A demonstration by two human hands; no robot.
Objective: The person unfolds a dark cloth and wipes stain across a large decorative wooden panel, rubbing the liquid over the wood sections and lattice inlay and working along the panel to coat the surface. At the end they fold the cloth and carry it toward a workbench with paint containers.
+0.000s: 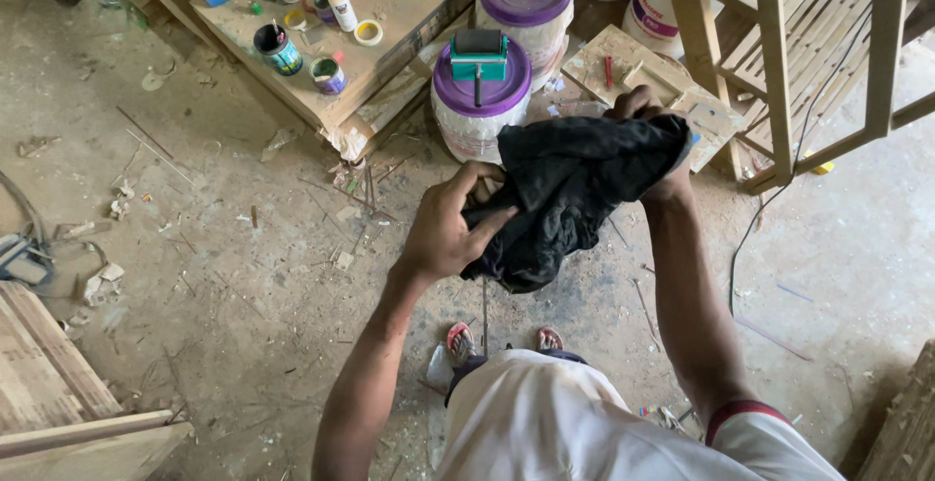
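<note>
**Tech A:** Reading the head view: where is the black cloth (570, 194) relative to the hands?

**Tech B:** It is bunched between both, held above the dusty floor (224, 277). The left hand (443, 228) is clenched on the lower left edge, thumb pressed over a fold. The right hand (648, 140) grasps the upper right end; its fingers are mostly buried in fabric.

**Tech A:** Long axis?

**Tech B:** Diagonal, from lower left to upper right. The slack belly sags below the left hand, so the left hand is nearer to the bulk.

**Tech A:** Material and surroundings?

**Tech B:** Soft, matte, heavily creased textile. Beyond it stand two white plastic buckets with purple lids; the nearer bucket (479, 101) carries a green roller tool (479, 55). A bare wooden rack (808, 53) stands at the right, and small paint tins (278, 50) sit on a plywood board (409, 14).
</note>
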